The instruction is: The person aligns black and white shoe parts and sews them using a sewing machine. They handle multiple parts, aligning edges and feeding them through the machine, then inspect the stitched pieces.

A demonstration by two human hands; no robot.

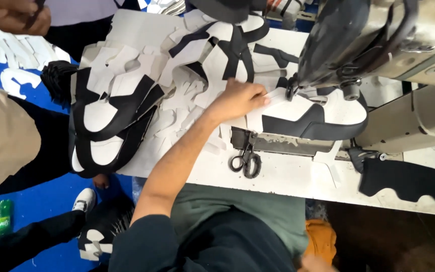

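bottle | lying on the blue floor at the picture's lower left edge, well apart from the worktable | green plastic, with a wrap-around label in lighter green and yellow | print too small to read | no other packages, signs or screens in view

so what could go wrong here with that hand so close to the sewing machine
1. The left hand presses the white and black shoe piece right beside the sewing machine head; the fingertips could slip into the needle area.
2. The scissors lie near the table edge, by the forearm, and could be knocked off.
3. The heap of cut pieces overhangs the table's far end and might slide to the floor.
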